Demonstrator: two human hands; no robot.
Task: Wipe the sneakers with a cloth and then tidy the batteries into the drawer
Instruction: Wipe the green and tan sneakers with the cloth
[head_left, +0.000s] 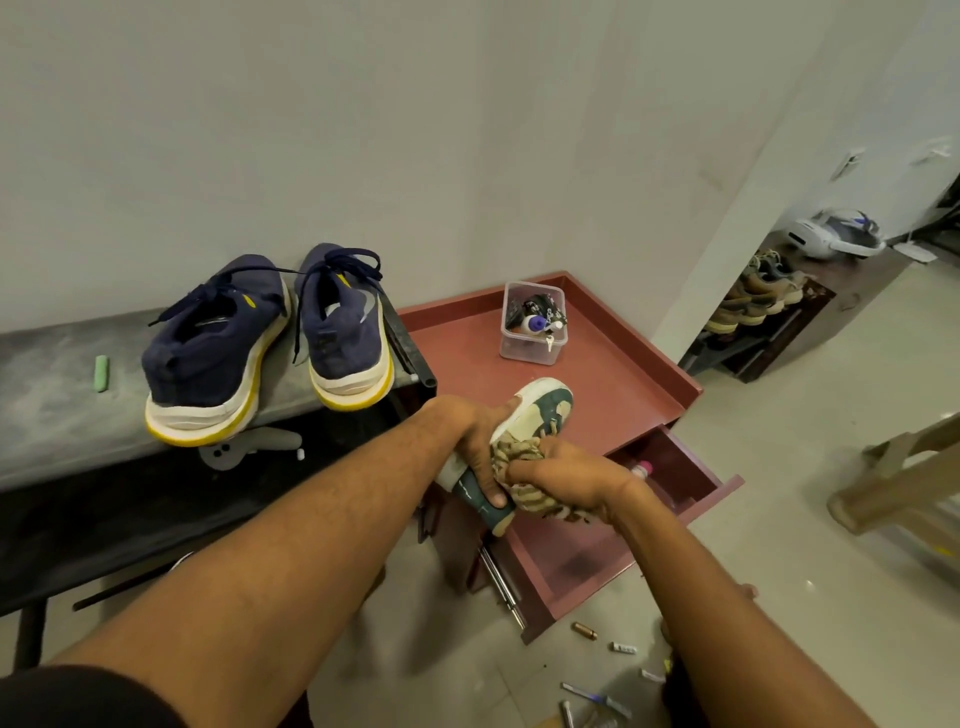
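Here, both hands (470, 441) around sneaker (540, 415)

A cream-and-green sneaker (524, 431) is held above the open drawer (675, 473) with a striped cloth (524, 467) pressed on it, navy sneakers (265, 343) rest on the bench (57, 410), and batteries (597, 675) lie scattered on the floor.

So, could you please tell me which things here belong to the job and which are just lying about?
Job: sneaker, cloth, navy sneakers, batteries, drawer.
Lying about: tub, green chalk, helmet.
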